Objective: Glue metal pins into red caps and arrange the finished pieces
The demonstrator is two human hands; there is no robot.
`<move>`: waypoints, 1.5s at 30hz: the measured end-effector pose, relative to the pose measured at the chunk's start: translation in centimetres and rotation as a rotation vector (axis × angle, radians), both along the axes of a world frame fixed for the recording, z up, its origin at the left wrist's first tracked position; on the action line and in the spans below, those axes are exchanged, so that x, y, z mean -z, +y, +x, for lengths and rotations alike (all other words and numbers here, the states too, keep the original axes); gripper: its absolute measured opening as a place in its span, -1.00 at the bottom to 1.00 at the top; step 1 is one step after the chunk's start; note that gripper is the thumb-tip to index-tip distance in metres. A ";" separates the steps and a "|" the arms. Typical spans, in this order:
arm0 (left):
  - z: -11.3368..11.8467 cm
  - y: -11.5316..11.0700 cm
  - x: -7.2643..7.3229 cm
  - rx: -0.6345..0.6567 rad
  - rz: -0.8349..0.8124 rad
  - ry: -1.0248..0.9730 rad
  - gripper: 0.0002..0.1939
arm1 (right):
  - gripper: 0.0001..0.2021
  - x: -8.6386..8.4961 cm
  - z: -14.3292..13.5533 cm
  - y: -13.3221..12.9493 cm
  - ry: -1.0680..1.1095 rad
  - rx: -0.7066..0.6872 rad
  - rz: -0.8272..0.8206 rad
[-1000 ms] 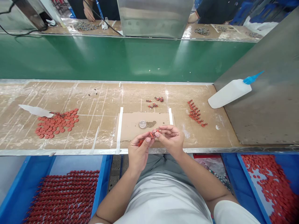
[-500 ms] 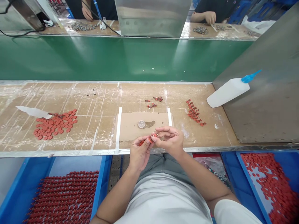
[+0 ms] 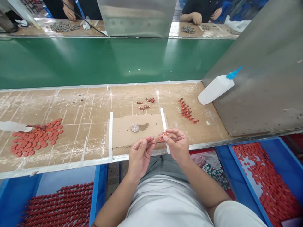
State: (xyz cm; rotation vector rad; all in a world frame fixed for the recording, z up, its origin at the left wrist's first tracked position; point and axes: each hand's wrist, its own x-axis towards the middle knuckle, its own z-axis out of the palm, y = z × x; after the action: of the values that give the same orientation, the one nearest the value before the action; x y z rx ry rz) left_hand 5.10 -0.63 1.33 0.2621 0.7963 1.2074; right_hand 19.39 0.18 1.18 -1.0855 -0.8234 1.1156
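My right hand (image 3: 177, 143) pinches a small red piece with a round base (image 3: 162, 136) between thumb and fingers, above the front edge of the bench. Just left of it, my left hand (image 3: 140, 155) has its thumb and fingers curled together; what they hold, if anything, is hidden. Beyond the hands a small round clear dish (image 3: 134, 127) sits on a cardboard sheet (image 3: 123, 135), beside a wet brown stain (image 3: 143, 126). Several small red-and-dark figures (image 3: 150, 100) lie behind the sheet. To the right, figures on red discs (image 3: 186, 111) stand in rows.
Loose red discs (image 3: 28, 143) lie at left near a white-tipped bottle (image 3: 11, 126). A white squeeze bottle (image 3: 216, 90) leans against the metal panel (image 3: 265, 85). Blue trays with rows of red pieces (image 3: 63, 205) and red discs (image 3: 276, 183) stand below. Co-workers' hands (image 3: 197, 18) show opposite.
My hands have moved apart, the right one carrying the red piece away from the left. The view has shifted, so the bench things appear further left.
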 end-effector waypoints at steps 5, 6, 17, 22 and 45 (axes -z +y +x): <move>-0.3 0.5 0.1 0.084 -0.108 -0.131 -0.69 | -0.73 1.6 6.5 -1.0 -0.661 0.556 0.060; -0.3 0.6 0.2 0.096 -0.115 -0.152 -0.67 | -0.73 2.1 8.1 -1.1 -0.815 0.648 0.040; 0.3 1.2 0.3 0.233 -0.130 -0.268 -0.54 | -0.68 5.0 16.8 -0.5 -1.445 0.688 -0.104; 0.6 1.4 0.0 0.249 -0.135 -0.309 -0.51 | -0.66 5.5 16.9 0.3 -1.476 0.610 -0.094; 0.3 1.3 -0.5 0.380 -0.134 -0.406 -0.38 | -0.66 -0.1 2.2 -0.7 -1.169 -0.322 0.567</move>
State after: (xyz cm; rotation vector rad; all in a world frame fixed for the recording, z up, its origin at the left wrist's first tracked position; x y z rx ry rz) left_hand 5.42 0.72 1.81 0.0481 0.4436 0.8068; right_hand 21.63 -0.48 1.26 -1.0753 -2.1362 0.3251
